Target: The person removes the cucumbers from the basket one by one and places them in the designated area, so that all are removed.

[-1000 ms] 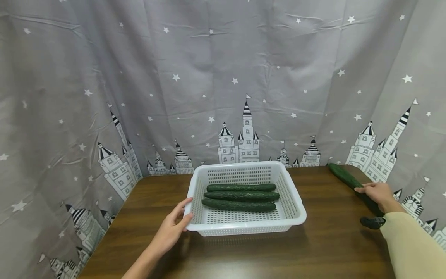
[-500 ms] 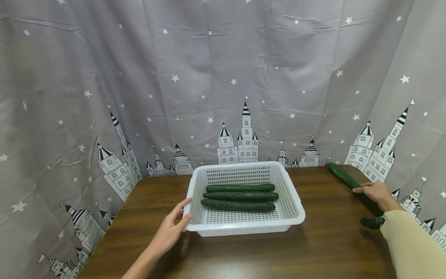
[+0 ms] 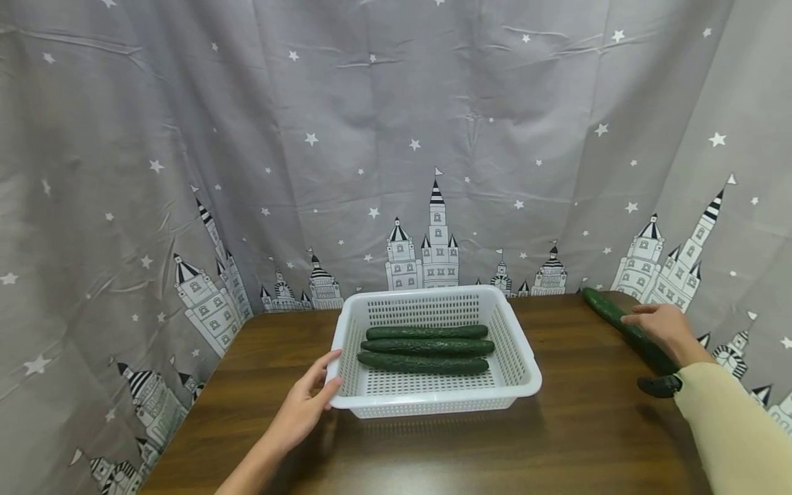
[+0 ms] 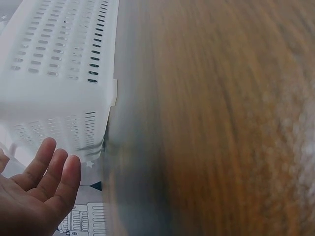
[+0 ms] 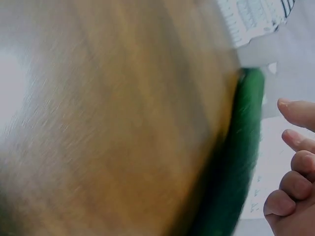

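Observation:
A white slotted plastic basket (image 3: 436,399) stands on the table with three dark green cucumbers (image 3: 427,347) lying side by side in it. My left hand (image 3: 303,405) holds its left rim, thumb and forefinger over the edge; in the left wrist view, the other fingers (image 4: 69,177) lie loosely beside the slotted wall. At the far right, another cucumber (image 3: 603,306) lies slantwise on the table. My right hand (image 3: 668,330) is just above it with fingers relaxed; the right wrist view shows a gap between fingertips (image 5: 290,105) and the cucumber (image 5: 246,118).
The brown wooden table (image 3: 433,454) runs under everything. A grey curtain (image 3: 402,103) printed with castles and stars hangs behind and along both sides. A black strap-like piece (image 3: 658,386) sits at the right wrist by the pale sleeve (image 3: 730,426).
My right hand has let go of the right-hand cucumber and risen slightly off it; the cucumber stays where it lay. My left hand and the basket keep their places.

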A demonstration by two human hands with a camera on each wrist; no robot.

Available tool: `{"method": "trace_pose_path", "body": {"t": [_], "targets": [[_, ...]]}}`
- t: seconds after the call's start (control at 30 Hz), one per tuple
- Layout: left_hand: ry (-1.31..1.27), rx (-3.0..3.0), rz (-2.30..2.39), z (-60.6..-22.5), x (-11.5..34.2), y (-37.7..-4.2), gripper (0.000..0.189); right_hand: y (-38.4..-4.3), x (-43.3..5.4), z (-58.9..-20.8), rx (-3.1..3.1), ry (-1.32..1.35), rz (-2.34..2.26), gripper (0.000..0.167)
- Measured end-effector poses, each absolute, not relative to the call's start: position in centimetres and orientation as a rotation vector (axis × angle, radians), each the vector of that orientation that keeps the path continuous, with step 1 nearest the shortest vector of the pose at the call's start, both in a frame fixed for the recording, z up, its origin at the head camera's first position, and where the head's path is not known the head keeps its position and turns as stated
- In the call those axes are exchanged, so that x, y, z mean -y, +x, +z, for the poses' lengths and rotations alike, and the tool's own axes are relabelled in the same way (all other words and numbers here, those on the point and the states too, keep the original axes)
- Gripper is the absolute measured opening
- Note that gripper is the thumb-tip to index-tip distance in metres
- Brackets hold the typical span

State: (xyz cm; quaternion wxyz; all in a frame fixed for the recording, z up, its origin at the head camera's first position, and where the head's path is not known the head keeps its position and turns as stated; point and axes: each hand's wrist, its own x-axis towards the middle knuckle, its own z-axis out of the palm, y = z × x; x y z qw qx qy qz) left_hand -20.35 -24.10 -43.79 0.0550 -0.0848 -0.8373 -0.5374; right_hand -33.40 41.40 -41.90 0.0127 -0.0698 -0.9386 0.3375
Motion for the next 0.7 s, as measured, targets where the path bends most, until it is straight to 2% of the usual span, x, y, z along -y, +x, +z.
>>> {"method": "trace_pose_path", "body": {"t": [0.3, 0.7], "targets": [[-0.268, 2.548, -1.616, -43.9, 24.3, -20.5, 0.05, -34.8, -37.8, -39.4, 2.864, -0.046, 1.017, 0.056], [-0.268, 2.537, -1.634, -44.1, 24.2, -20.6, 0.05, -35.9, -33.0, -36.2, 2.889, 0.154, 0.966, 0.054]]}}
